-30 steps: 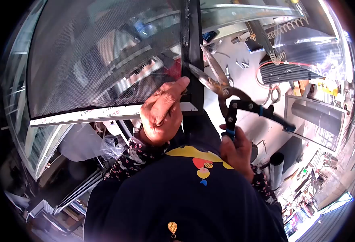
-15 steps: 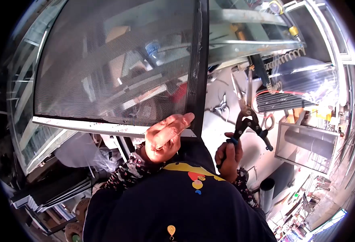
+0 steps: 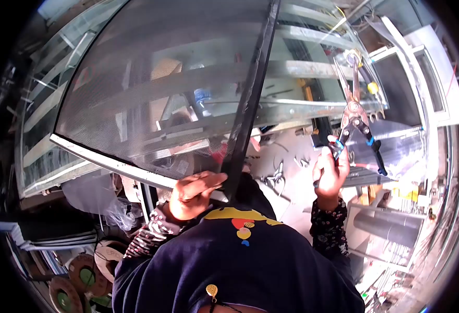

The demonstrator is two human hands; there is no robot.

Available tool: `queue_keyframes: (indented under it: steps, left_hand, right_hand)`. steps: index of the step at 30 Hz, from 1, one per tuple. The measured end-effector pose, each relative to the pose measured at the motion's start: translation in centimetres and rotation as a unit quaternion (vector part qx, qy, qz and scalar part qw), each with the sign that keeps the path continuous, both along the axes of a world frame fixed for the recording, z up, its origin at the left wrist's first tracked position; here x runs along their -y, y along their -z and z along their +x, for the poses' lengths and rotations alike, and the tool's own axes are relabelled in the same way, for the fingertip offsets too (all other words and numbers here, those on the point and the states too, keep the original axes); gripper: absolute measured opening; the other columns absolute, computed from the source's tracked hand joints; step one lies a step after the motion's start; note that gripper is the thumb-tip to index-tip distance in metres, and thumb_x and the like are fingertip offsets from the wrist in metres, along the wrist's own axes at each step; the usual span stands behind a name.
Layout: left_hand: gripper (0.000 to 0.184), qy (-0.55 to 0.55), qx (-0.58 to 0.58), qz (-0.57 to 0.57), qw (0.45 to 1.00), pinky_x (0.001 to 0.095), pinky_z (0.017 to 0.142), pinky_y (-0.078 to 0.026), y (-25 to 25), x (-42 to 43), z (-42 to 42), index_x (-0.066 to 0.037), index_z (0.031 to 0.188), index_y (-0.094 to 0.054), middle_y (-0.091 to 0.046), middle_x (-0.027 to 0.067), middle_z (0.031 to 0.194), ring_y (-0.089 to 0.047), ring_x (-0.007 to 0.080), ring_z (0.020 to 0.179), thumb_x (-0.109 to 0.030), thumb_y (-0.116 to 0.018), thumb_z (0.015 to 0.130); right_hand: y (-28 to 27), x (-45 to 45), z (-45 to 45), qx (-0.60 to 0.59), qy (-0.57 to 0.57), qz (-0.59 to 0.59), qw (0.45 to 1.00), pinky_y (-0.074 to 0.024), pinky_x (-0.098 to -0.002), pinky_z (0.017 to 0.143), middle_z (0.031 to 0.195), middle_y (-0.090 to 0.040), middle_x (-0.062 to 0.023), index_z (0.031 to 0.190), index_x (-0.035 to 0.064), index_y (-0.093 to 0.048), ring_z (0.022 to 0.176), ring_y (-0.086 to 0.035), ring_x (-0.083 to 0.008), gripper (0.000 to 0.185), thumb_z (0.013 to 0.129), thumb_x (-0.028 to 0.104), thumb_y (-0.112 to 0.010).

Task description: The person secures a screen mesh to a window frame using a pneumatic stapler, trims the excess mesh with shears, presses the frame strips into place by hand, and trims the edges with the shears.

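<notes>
My left hand point(image 3: 192, 197) is at the near corner of a large framed mesh screen point(image 3: 135, 99), its fingers bent over the edge where the pale strip point(image 3: 109, 160) meets the dark side bar point(image 3: 250, 104). The thumb is hidden. Off to the right, my right hand point(image 3: 331, 172) grips one black and blue handle of long-bladed snips point(image 3: 355, 112). The snips point away from me, their two silver blades apart and the other handle swung out to the right.
Beneath the screen lies a glass-topped slatted table point(image 3: 305, 68). Pliers point(image 3: 277, 180) lie on the floor between my hands. Framed panels point(image 3: 396, 86) lean at the far right; a box-like frame point(image 3: 386, 227) stands nearer. Several spools point(image 3: 86, 274) are at lower left.
My right hand has lifted the snips forward and to the right. My left hand has come slightly nearer and to the left with the screen corner, and the screen has turned clockwise.
</notes>
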State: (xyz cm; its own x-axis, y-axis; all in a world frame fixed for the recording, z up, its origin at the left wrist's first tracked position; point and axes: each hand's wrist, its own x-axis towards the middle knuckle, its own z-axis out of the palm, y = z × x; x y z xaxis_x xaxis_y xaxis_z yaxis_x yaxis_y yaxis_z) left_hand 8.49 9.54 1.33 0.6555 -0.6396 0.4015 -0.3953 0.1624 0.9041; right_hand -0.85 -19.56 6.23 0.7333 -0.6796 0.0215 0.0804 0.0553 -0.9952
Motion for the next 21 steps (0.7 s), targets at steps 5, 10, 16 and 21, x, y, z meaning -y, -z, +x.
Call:
queue_keyframes:
  steps: [5, 10, 16, 21]
  left_hand:
    - [0.042, -0.097, 0.025, 0.135, 0.986, 0.0297, 0.068, -0.051, -0.8, -0.4, -1.6, 0.001, 0.104, -0.063, -0.064, 0.0134, 0.085, -0.064, 0.0256, 0.079, 0.019, -0.053, 0.067]
    - [0.035, -0.278, 0.013, 0.166, 0.946, 0.0338, 0.082, -0.049, -2.8, 1.7, -5.2, -0.006, 0.099, -0.066, -0.066, 0.0139, 0.095, -0.062, 0.0264, 0.094, -0.004, -0.079, 0.067]
    - [0.058, -0.430, 0.101, 0.335, 0.832, 0.0439, 0.098, -0.041, -5.1, 12.3, -2.9, -0.009, 0.119, -0.057, -0.059, 0.0092, 0.120, -0.046, 0.0396, 0.118, -0.005, -0.074, 0.064]
    - [0.072, -0.437, 0.062, 0.324, 0.837, 0.0426, 0.108, -0.030, -1.4, 16.3, 0.4, -0.006, 0.136, -0.037, -0.039, 0.0068, 0.141, -0.032, 0.0411, 0.129, 0.002, -0.065, 0.070]
  right_hand:
    - [-0.7, 9.1, 4.4, -0.028, -0.051, -0.018, 0.998, -0.0303, -0.0163, 0.036, 0.067, -0.047, 0.0037, 0.116, 0.0054, -0.051, 0.042, -0.036, -0.0011, 0.028, 0.089, 0.002, -0.051]
    - [-1.9, 18.0, 9.7, -0.165, -0.133, -0.138, 0.968, -0.0287, -0.0187, 0.034, 0.068, -0.047, 0.0041, 0.110, 0.0029, -0.054, 0.040, -0.037, -0.0019, 0.023, 0.087, 0.003, -0.053]
    - [1.2, 22.5, 15.1, -0.214, -0.251, -0.138, 0.934, -0.0341, -0.0222, 0.034, 0.061, -0.049, 0.0014, 0.085, 0.0037, -0.053, 0.040, -0.045, -0.0063, 0.006, 0.085, 0.009, -0.055]
    - [2.5, 21.7, 16.3, -0.213, -0.273, -0.147, 0.927, -0.0376, -0.0227, 0.035, 0.061, -0.054, -0.0008, 0.083, 0.0044, -0.053, 0.042, -0.050, -0.0081, 0.009, 0.087, 0.011, -0.056]
